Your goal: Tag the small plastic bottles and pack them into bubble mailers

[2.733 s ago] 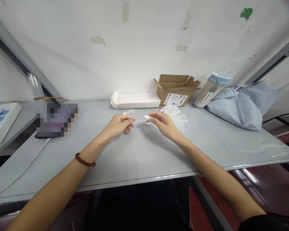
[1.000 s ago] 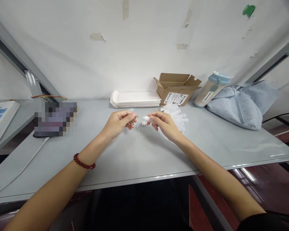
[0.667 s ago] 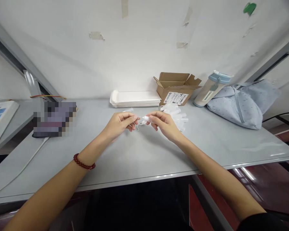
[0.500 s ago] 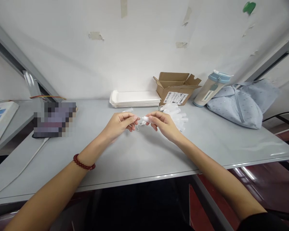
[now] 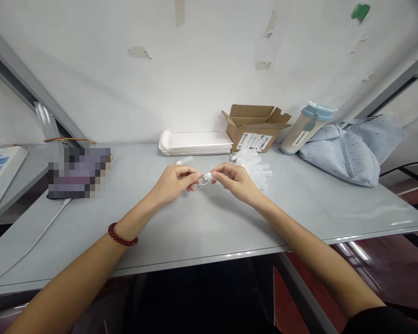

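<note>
Right hand [image 5: 231, 180] pinching small white plastic piece [image 5: 208, 176], mid-table; left hand [image 5: 179, 182] at its left end, grip unclear. Gray tabletop [image 5: 202, 227] runs to near edge. Cardboard box [image 5: 241, 131], tumbler [image 5: 301, 135] far right.

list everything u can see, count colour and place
piece: 1, white, centre
strand: 1, white, below piece
loose tube: 1, clear, near stack
tubes: several, translucent, near box
stack: 1, white, against wall
box: 1, brown, right of stack
bottle: 1, cream and blue, right of box
bag: 1, blue, far right
blurred item: 1, purple-grey, left
cable: 1, white, left
wires: count unclear, red-yellow, left
printed item: 1, white-blue, far left
table: 1, grey, centre
tape: several, beige, wall
wall item: 1, green, upper right
bracelet: 1, red, lower left
left hand: 1, bare, pinching at piece
right hand: 1, bare, holding piece
</note>
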`<state>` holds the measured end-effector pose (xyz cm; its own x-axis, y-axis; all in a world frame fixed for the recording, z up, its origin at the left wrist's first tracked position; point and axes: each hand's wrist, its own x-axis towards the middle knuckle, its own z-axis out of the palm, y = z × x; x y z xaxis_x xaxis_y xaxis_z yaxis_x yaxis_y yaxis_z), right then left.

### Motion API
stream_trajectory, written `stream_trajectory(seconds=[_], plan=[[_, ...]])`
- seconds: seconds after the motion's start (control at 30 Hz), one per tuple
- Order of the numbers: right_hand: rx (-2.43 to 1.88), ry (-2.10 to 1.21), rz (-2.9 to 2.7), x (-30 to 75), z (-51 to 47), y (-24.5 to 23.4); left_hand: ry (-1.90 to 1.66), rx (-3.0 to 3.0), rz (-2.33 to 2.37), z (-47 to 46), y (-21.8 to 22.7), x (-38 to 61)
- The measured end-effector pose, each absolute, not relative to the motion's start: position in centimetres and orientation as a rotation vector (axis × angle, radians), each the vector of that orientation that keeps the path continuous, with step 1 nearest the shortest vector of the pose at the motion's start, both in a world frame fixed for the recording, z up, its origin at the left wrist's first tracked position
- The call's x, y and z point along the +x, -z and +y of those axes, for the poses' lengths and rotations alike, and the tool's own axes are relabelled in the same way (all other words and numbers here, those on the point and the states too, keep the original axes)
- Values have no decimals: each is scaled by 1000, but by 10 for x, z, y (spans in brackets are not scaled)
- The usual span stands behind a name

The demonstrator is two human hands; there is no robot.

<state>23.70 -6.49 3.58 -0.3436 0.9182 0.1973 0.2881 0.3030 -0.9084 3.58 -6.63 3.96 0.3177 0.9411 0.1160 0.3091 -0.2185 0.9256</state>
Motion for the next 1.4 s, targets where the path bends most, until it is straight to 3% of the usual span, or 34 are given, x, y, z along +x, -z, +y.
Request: stream_trajectory(seconds=[0.6, 0.97, 1.4], plan=[[-1024, -1023, -1863, 237, -65, -27, -825, 1727, 1160, -71, -37, 40], [-993, -647, -2060, 236, -62, -19, -814, 1565, 1116, -62, -30, 38], [-993, -655, -2049, 236, -62, -21, -889, 1560, 1195, -64, -37, 39]])
